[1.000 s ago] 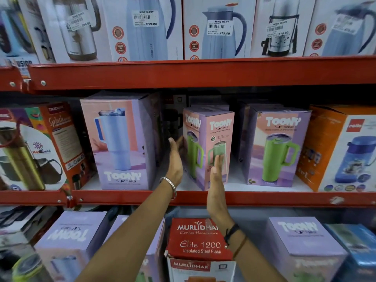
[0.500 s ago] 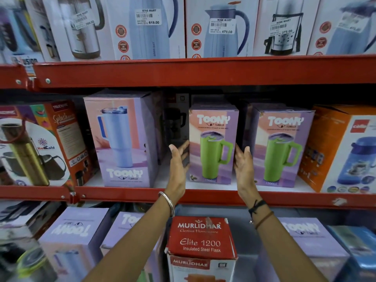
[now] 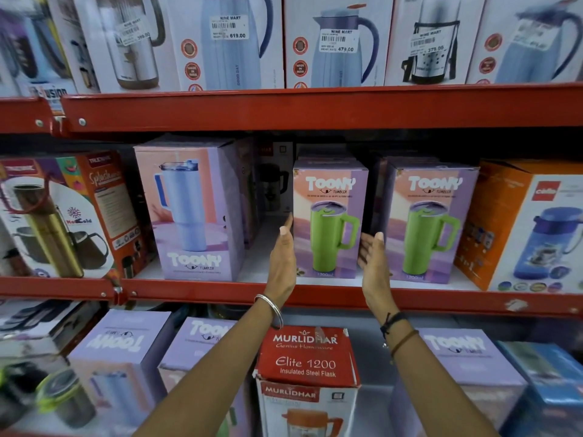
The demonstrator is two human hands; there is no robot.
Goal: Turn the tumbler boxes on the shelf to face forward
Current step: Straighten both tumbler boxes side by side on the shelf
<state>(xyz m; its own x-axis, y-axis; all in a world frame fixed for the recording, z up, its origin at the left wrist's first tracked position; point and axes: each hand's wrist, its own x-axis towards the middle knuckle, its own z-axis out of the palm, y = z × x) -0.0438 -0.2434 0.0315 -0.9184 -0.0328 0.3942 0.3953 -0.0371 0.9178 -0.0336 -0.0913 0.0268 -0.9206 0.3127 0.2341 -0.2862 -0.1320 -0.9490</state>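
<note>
Red shelf [image 3: 315, 298], middle tumbler box [image 3: 329, 216]: light, stiff cardboard. Grip opposite side walls; left hand [image 3: 284, 263], right hand [image 3: 373, 266] apart, flanking, uncurled.

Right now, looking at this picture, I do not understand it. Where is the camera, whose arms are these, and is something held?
The camera sits on a person's head and looks forward and down, so the two bare arms are that person's own. They stand before red shop shelves full of boxed flasks and tumblers. The left hand and right hand are open, one at each side of the middle Toony tumbler box, which shows a green tumbler and faces forward. Neither hand clearly grips it. A matching green box stands to its right, and a larger blue-tumbler box to its left.
</note>
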